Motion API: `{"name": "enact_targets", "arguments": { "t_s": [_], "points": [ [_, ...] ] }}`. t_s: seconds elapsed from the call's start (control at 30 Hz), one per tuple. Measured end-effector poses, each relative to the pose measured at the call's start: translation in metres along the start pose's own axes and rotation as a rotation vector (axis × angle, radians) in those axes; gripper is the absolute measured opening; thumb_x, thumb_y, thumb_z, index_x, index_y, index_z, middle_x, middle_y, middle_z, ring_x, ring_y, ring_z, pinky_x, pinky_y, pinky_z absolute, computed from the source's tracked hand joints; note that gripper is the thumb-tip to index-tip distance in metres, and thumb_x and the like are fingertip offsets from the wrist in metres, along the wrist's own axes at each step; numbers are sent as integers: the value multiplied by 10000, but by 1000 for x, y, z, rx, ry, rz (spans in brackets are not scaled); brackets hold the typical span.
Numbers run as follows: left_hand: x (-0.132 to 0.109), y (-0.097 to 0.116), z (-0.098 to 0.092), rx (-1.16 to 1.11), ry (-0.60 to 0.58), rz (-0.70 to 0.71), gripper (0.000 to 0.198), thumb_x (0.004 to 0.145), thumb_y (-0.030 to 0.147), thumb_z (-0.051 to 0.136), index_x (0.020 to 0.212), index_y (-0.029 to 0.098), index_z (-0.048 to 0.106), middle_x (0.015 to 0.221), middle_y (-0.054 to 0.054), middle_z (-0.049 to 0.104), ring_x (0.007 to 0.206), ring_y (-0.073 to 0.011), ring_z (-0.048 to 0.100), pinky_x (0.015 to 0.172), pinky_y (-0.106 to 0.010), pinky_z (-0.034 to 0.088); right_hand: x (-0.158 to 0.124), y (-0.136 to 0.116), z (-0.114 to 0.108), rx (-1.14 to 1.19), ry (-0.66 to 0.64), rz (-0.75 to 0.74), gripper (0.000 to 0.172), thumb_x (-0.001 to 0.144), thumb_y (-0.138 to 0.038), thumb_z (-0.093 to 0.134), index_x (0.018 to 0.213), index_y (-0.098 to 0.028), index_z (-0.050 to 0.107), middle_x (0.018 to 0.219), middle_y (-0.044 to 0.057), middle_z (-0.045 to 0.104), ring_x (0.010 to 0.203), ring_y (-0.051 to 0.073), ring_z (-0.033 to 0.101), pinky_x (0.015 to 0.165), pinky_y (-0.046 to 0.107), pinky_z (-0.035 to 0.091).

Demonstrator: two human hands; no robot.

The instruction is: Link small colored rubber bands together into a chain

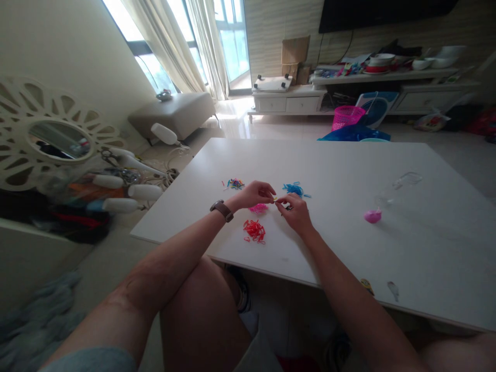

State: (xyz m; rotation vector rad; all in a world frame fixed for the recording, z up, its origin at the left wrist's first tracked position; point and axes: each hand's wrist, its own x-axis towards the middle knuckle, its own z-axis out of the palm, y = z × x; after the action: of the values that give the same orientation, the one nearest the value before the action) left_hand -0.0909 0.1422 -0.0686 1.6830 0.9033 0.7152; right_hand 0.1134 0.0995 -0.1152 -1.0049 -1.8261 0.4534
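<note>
My left hand (258,194), with a dark watch on its wrist, is closed in a pinch over the middle of the table. Fingertip to fingertip with it, my right hand (297,213) pinches too. Something tiny, with a yellow and a dark bit, shows between them; its kind is too small to make out. Under my left hand lies a partly covered pile of pink bands (259,208). Red bands (254,231) that look like small rubber loops are heaped nearer me. A blue heap of bands (293,189) sits just beyond my right hand. Farther left is a multicoloured pile of small pieces (235,184).
The white table (329,165) bears a pink lump (372,216) and clear plastic (406,179) on the right. Near its front edge lie a yellow figure-like piece (366,285) and a small clear item (393,290). A pink basket (347,118) stands beyond the table.
</note>
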Motion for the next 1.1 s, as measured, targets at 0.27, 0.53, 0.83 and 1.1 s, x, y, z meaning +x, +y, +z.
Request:
{"name": "enact_targets", "arguments": {
  "t_s": [0.27, 0.53, 0.83, 1.1],
  "points": [
    [-3, -5, -6, 61, 77, -44, 220, 714, 144, 793, 920, 112, 722, 809, -89, 765, 791, -179, 739, 754, -298, 589, 0, -1, -1, 70, 147, 124, 84, 862, -244, 616, 805, -210, 667, 797, 20, 672, 676, 150, 604, 613, 281, 505],
    [-4, -27, -34, 139, 522, -195, 126, 691, 159, 762, 807, 129, 722, 707, -54, 726, 659, -148, 679, 605, -242, 514, 0, 3, 1, 47, 164, 157, 107, 864, -293, 614, 804, -216, 659, 772, 17, 688, 665, 152, 602, 605, 274, 501],
    [3, -32, -31, 156, 543, -219, 202, 674, 187, 783, 867, 142, 741, 894, -92, 769, 815, -180, 700, 741, -283, 549, 1, 5, -6, 19, 189, 220, 212, 860, -406, 634, 807, -213, 705, 772, 48, 725, 619, 169, 601, 600, 310, 511],
    [1, -34, -49, 194, 599, -246, 184, 704, 173, 703, 881, 134, 737, 910, -83, 753, 744, -161, 705, 705, -275, 548, 5, 24, -24, -11, 170, 282, 165, 819, -351, 653, 778, -205, 717, 770, 40, 713, 628, 172, 589, 619, 312, 485]
  ]
}}
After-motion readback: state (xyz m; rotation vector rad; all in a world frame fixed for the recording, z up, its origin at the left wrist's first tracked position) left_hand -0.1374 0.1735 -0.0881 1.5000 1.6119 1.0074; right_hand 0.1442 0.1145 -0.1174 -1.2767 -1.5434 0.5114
